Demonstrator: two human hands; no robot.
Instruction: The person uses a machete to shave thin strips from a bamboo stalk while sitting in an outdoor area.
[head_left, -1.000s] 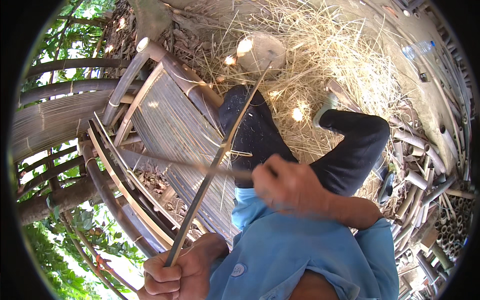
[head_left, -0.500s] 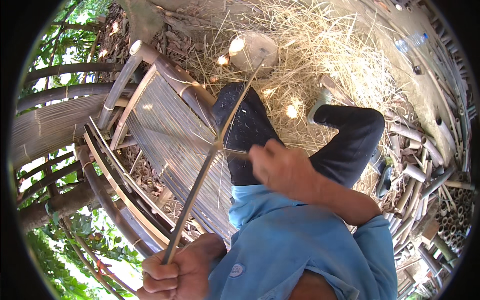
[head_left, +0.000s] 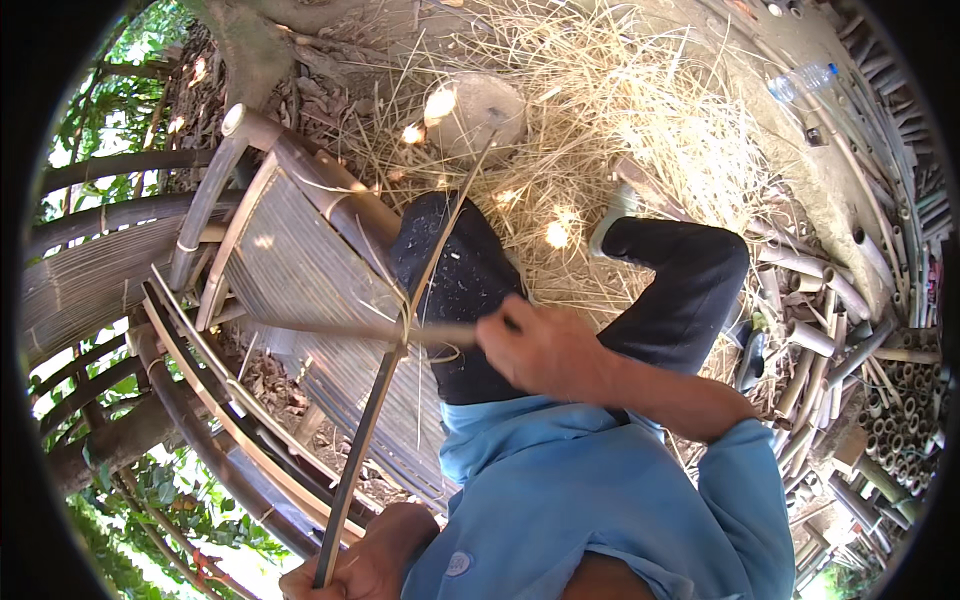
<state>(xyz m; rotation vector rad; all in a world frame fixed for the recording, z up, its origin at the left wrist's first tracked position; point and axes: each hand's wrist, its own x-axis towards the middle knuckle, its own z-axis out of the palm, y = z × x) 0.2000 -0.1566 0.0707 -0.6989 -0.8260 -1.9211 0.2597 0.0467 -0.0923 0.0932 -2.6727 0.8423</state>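
My left hand [head_left: 365, 562], at the lower left, is closed around the near end of a long bamboo strip [head_left: 366, 425]. From there the strip slants up and away across my thigh, dark nearer the hand and pale beyond the middle. My right hand [head_left: 545, 350] grips a knife [head_left: 340, 327] by its handle. Its long blade, smeared by motion, points left and crosses the strip near its middle. A thin curled shaving stands where blade and strip meet. Small pale flecks dot my dark trousers [head_left: 455, 265].
A slatted bamboo bench [head_left: 310, 250] lies to my left. Ahead are a round wood block [head_left: 480, 110] and a heap of pale shavings [head_left: 640, 110]. Cut bamboo pieces [head_left: 810, 340] lie at the right; a plastic bottle [head_left: 802, 82] rests at the far right.
The knife blade now reaches farther left past the strip, and my right hand has shifted slightly left and nearer. The left hand still holds the strip. The whole view has shifted a little.
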